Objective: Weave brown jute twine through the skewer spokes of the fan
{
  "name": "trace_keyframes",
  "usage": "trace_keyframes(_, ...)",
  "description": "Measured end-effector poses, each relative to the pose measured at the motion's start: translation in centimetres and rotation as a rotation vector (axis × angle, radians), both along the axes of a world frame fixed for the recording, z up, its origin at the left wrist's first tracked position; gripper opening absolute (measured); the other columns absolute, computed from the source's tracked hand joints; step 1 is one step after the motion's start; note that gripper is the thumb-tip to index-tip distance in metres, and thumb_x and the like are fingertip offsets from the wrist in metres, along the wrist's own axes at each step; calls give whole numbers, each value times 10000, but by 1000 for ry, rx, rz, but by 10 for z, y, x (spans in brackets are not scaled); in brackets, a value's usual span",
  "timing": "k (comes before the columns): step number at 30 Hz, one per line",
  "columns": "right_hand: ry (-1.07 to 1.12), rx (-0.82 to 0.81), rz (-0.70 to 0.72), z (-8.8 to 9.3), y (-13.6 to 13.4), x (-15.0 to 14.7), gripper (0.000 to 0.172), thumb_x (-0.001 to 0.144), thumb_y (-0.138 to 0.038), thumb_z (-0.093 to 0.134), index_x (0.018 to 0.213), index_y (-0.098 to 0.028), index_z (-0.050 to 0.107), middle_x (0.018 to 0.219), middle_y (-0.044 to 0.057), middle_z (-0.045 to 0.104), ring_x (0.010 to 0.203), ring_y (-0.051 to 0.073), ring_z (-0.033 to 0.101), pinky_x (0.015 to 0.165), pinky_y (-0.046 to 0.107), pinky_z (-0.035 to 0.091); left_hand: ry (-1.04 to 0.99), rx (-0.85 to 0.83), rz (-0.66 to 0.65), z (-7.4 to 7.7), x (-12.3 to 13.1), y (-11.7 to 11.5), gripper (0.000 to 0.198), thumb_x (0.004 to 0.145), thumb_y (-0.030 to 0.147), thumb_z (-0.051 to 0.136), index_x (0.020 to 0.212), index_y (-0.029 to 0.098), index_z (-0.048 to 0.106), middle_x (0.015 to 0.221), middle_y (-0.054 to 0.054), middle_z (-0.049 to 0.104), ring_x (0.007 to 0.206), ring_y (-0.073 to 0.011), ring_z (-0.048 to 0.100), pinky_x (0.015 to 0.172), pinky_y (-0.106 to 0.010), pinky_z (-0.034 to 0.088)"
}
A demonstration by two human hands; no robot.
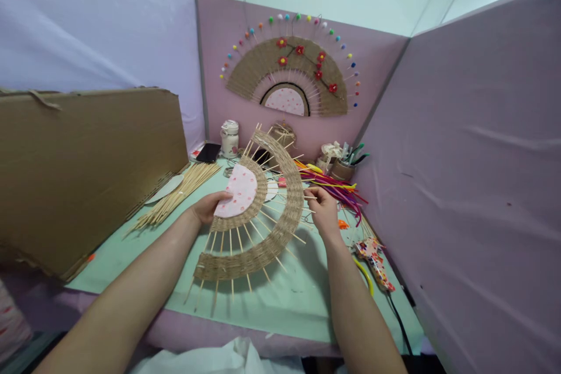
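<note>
A half-round woven fan (pixel 294 198) of thin sticks and brown twine is held up over the table, tilted so its straight side faces left. Pink spotted cloth (pixel 239 191) covers its centre. My left hand (pixel 211 206) grips the flat edge, thumb on the cloth and the other fingers behind. At the outer rim, my right hand (pixel 322 203) has its fingers pinched around the end of a stick that sticks out past the twine band. Bare stick ends fan out all along the curve.
A finished fan (pixel 280 64) with red flowers and coloured balls hangs on the back panel. Loose sticks (pixel 184 196) and a cardboard sheet (pixel 87 169) are at left. Coloured pipe cleaners (pixel 337 187), a pen holder (pixel 344 169) and a patterned glue gun (pixel 376 262) with a cord lie right.
</note>
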State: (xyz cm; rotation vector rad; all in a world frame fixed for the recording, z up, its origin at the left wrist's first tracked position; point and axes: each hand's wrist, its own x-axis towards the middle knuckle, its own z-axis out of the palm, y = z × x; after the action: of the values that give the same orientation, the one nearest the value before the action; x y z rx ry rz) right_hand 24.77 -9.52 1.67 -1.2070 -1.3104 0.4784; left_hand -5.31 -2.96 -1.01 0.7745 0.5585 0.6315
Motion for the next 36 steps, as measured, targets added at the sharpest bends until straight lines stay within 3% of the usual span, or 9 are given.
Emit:
trace_keyframes(3, -6, -5, 22, 0, 0, -1, 278, 750, -424, 561, 740, -150, 607, 688, 22, 603, 621, 132, 486, 595, 250, 373, 1, -59, 81, 1, 4, 0, 449, 790, 191, 497, 1190, -9, 542, 810, -158, 725, 775, -230, 696, 771, -317, 525)
trace_keyframes(8, -4, -42, 32, 0, 0, -2, 245, 758, -404, 547, 755, -164, 593, 631, 3, 571, 551, 122, 457, 528, 237, 345, 24, -124, 57, 3, 7, -3, 466, 812, 203, 468, 1213, -29, 510, 780, -159, 724, 732, -232, 698, 748, -327, 530)
trace_keyframes(15, -166, 41, -108, 6, -6, 4, 264, 775, -414, 540, 747, -161, 609, 675, 23, 604, 613, 141, 491, 600, 254, 375, 43, -125, 43, 4, 7, -5, 481, 800, 180, 459, 1227, -39, 491, 779, -160, 724, 718, -226, 698, 738, -319, 527)
trace_keyframes(36, -220, 211, -274, 12, -9, 17, 243, 775, -397, 588, 729, -161, 617, 681, 17, 602, 628, 135, 517, 623, 258, 402, 113, -166, 41, 6, 5, -4, 378, 778, 189, 488, 1093, 2, 583, 769, -154, 725, 680, -229, 697, 683, -312, 543)
